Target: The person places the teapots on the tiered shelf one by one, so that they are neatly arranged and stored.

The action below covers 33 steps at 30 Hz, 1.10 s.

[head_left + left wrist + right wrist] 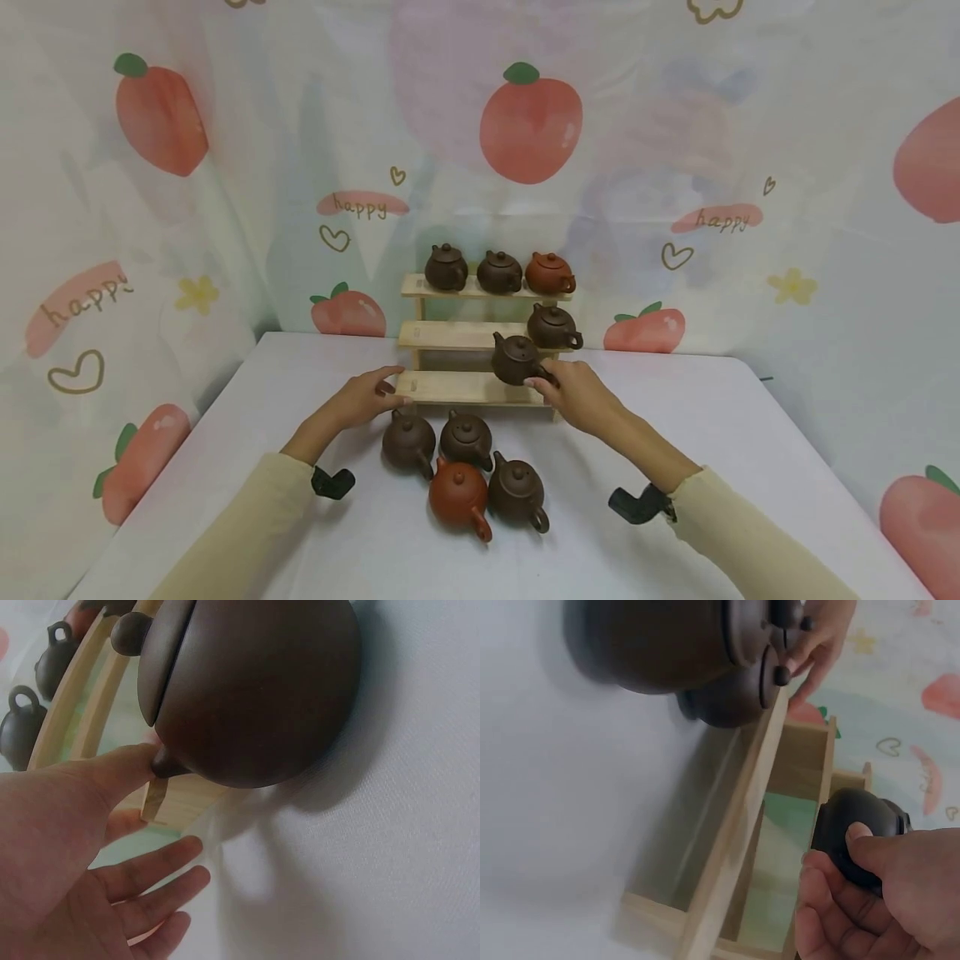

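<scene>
My right hand (581,396) holds a dark brown teapot (515,360) by its handle, over the right part of the bottom shelf of a three-tier wooden stand (450,386). In the right wrist view, the thumb presses the dark teapot (870,810) with fingers curled beneath. At the left end of that shelf, my left hand (363,396) grips the board between thumb and forefinger; its other fingers (161,864) stretch out loosely. A dark brown teapot (408,442) sits just in front of the left hand, its spout near the thumb in the left wrist view.
The top shelf bears two dark teapots (498,272) and a reddish one (550,273). Another dark teapot (553,326) stands at the middle shelf's right end. In front, on the white table (637,533), are two more dark teapots (517,490) and a reddish one (458,493).
</scene>
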{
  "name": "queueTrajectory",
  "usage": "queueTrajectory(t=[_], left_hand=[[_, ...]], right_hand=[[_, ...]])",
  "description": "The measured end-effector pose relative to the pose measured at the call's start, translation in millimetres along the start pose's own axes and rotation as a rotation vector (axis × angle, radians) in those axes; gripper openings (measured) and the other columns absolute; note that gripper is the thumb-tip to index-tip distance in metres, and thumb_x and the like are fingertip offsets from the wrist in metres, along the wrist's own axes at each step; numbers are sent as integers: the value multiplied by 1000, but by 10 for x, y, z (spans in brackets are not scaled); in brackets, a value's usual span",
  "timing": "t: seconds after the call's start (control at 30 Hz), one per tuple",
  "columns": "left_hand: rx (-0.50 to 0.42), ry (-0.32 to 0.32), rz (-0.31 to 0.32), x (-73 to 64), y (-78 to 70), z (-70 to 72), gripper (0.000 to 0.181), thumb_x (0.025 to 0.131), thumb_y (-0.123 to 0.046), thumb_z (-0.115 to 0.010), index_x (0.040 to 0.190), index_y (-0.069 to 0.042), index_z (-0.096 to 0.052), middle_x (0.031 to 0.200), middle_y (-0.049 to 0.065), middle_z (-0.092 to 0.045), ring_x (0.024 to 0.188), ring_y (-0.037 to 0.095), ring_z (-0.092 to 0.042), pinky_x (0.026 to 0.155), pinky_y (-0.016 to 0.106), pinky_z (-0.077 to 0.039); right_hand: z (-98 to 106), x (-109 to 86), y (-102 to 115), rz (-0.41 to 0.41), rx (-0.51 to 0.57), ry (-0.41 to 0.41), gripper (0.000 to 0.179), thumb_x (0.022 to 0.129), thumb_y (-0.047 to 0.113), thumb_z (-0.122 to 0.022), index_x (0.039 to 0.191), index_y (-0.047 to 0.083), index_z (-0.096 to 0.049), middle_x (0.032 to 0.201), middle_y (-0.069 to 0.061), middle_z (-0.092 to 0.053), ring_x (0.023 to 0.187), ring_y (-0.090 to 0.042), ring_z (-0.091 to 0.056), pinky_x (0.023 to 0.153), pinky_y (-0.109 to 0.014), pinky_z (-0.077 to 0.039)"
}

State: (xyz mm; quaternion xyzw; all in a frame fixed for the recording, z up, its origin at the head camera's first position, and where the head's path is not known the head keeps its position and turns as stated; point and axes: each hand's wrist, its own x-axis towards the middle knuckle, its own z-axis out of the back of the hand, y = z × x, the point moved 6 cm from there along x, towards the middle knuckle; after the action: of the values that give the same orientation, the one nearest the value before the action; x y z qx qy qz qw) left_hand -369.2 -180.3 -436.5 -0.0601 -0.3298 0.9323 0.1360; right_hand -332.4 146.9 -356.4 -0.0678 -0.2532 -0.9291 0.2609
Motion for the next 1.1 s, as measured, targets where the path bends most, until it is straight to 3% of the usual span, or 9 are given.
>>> queueTrajectory(t=[0.23, 0.4, 0.8, 1.1], left_hand=[[-9, -6, -9, 19, 29, -9, 71, 99, -40, -75, 156, -5, -49, 129, 26, -70, 122, 41, -67, 103, 57, -52], [-9, -8, -14, 18, 35, -2, 71, 99, -41, -74, 156, -6, -49, 129, 25, -70, 123, 41, -67, 103, 57, -52], [-7, -4, 6, 0, 34, 4, 72, 100, -40, -74, 157, -6, -48, 130, 26, -70, 123, 41, -67, 101, 57, -53], [-12, -2, -3, -1, 23, 10, 72, 100, -40, -74, 157, -6, -47, 129, 26, -70, 122, 42, -67, 101, 57, -53]], right_hand=[[33, 263, 53, -32, -20, -19, 28, 106, 22, -66, 83, 7, -61, 73, -9, -70, 63, -15, -60, 61, -34, -49], [9, 383, 57, -64, -41, -30, 28, 106, 26, -66, 84, 7, -63, 72, -8, -72, 64, -15, -64, 62, -37, -51], [1, 627, 67, -126, -50, -50, 34, 107, 23, -65, 78, 7, -56, 66, -4, -54, 59, -17, -49, 59, -34, -41], [-24, 688, 9, -168, -49, -13, 33, 108, 26, -64, 82, 6, -60, 71, -7, -67, 64, -19, -61, 63, -34, -47]])
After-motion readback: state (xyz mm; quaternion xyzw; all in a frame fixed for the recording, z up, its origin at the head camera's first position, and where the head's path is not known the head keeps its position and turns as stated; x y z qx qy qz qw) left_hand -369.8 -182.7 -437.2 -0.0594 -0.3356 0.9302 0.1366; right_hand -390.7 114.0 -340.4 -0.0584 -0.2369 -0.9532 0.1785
